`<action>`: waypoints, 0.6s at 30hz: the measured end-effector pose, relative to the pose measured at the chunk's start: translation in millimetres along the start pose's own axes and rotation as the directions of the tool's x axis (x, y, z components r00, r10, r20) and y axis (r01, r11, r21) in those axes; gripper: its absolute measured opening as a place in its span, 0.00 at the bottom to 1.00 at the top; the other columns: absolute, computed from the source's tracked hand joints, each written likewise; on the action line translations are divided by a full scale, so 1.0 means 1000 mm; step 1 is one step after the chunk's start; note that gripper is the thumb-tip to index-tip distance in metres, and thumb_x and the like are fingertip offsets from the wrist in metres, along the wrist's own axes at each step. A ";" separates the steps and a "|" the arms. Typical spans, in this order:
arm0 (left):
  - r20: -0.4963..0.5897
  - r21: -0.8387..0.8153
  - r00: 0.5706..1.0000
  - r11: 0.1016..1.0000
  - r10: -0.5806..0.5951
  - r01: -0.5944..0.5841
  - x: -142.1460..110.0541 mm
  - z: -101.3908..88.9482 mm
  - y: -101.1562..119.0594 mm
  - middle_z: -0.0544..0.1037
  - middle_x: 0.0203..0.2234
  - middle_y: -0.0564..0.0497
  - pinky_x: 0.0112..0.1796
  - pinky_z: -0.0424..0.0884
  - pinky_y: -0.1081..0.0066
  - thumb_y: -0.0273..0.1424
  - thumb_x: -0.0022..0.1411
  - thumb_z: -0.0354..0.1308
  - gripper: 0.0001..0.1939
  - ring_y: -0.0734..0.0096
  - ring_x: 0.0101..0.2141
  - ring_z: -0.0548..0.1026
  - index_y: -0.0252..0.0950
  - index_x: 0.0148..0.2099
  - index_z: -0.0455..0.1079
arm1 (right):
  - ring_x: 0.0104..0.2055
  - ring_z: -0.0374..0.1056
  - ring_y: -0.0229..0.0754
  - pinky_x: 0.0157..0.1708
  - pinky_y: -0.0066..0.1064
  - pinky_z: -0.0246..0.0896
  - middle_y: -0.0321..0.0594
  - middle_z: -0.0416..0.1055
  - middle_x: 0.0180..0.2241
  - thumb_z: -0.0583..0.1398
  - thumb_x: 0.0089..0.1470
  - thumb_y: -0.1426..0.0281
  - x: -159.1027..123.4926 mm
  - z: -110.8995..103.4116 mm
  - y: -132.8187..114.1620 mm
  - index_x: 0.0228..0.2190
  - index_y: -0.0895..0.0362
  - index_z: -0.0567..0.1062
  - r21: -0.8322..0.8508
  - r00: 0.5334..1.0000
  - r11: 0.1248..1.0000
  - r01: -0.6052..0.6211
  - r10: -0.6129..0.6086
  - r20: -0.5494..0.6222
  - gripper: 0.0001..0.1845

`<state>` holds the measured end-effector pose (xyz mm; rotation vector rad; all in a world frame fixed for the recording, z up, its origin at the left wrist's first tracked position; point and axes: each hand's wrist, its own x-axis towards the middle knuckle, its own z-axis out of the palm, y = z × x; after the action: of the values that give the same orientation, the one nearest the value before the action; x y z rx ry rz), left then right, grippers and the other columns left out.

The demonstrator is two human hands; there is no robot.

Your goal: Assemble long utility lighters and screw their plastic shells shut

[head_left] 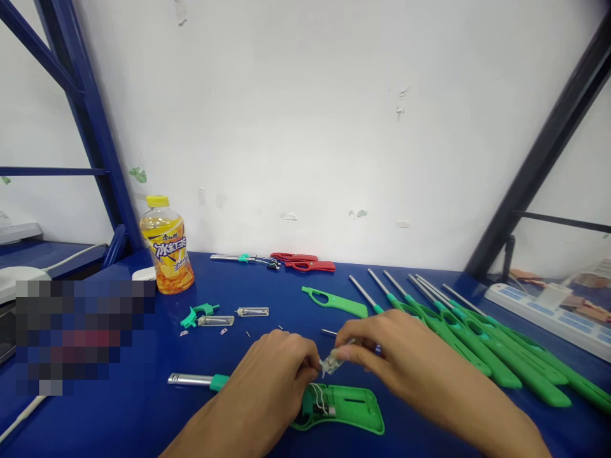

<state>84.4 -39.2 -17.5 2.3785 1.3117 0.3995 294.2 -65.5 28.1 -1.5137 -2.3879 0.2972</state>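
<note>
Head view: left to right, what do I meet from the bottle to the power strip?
Bottle → nearer loose clear tank → left hand → held clear part → right hand → power strip. Overlapping items left out.

Passage lies beyond the clear fuel tanks [254,312]; utility lighters [529,378] (side by side) block right, an open lighter shell [363,413] near.
</note>
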 end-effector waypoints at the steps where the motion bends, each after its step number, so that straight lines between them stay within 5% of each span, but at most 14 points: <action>1: -0.003 -0.001 1.000 1.000 -0.001 0.001 0.000 0.000 0.000 0.85 0.34 0.52 0.35 0.61 0.67 0.27 0.66 0.59 0.10 0.60 0.37 0.79 0.43 0.38 0.81 | 0.36 0.74 0.43 0.36 0.34 0.56 0.30 0.81 0.33 0.58 0.71 0.60 0.000 0.000 0.000 0.36 0.45 0.83 -0.006 1.000 1.000 -0.001 0.001 0.000 0.14; 18: -0.002 0.003 1.000 1.000 -0.021 0.021 -0.001 -0.001 0.002 0.85 0.34 0.51 0.35 0.61 0.67 0.25 0.66 0.60 0.10 0.58 0.38 0.80 0.43 0.38 0.81 | 0.32 0.72 0.42 0.31 0.33 0.50 0.29 0.78 0.30 0.58 0.70 0.60 -0.001 0.000 0.001 0.35 0.46 0.80 -0.025 1.000 0.999 -0.026 0.026 0.004 0.13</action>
<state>85.1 -40.9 -15.6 2.3653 1.3377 0.3947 295.6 -66.3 27.7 -1.5573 -2.3859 0.2772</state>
